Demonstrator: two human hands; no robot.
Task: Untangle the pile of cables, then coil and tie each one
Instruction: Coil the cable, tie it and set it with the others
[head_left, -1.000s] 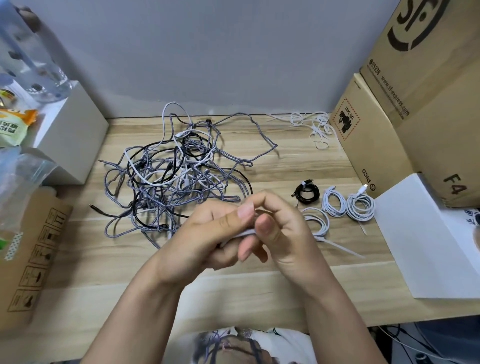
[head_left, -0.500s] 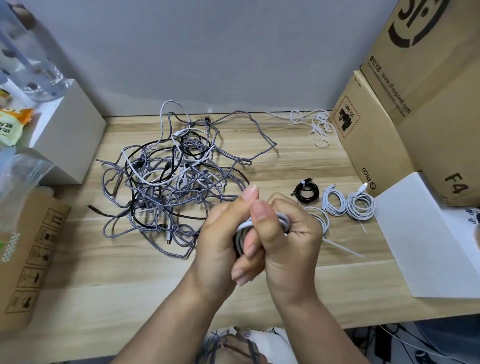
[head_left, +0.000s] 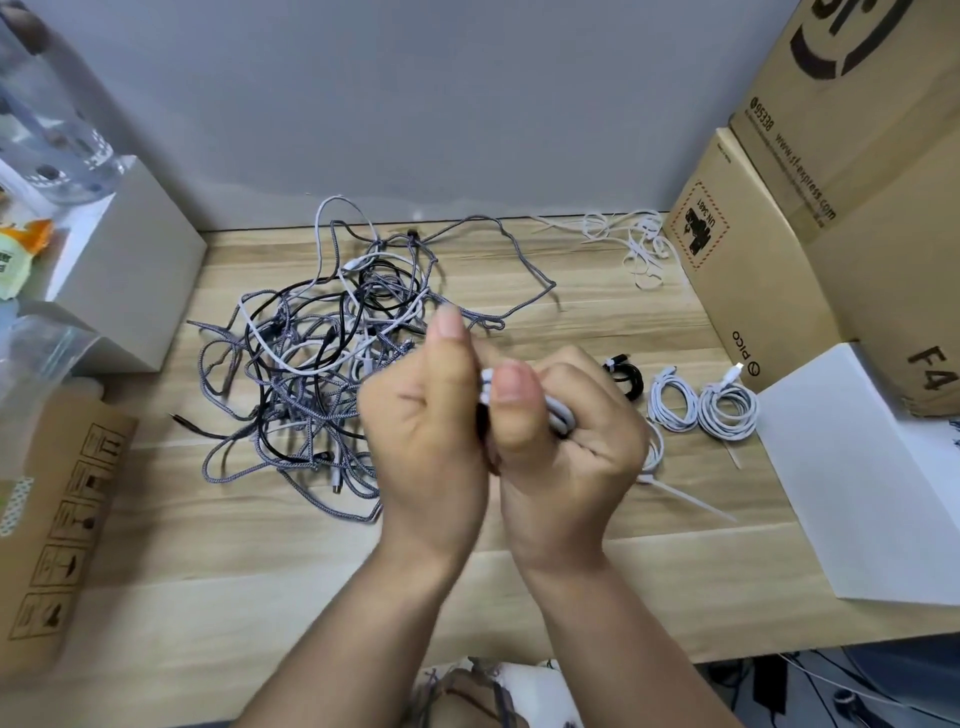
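Head view: your left hand (head_left: 431, 431) and right hand (head_left: 566, 441) have risen, fingers now clenched round the white coil (head_left: 558, 410) right of the tangle (head_left: 322, 374), ready for tying.

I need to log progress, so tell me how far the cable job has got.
Done: a black coil and two white coils lie at the right of the desk; another white coil shows partly behind the right hand. In hand: the left hand and right hand both grip a white cable. Left: the tangle is still large, with spare ties at the back.
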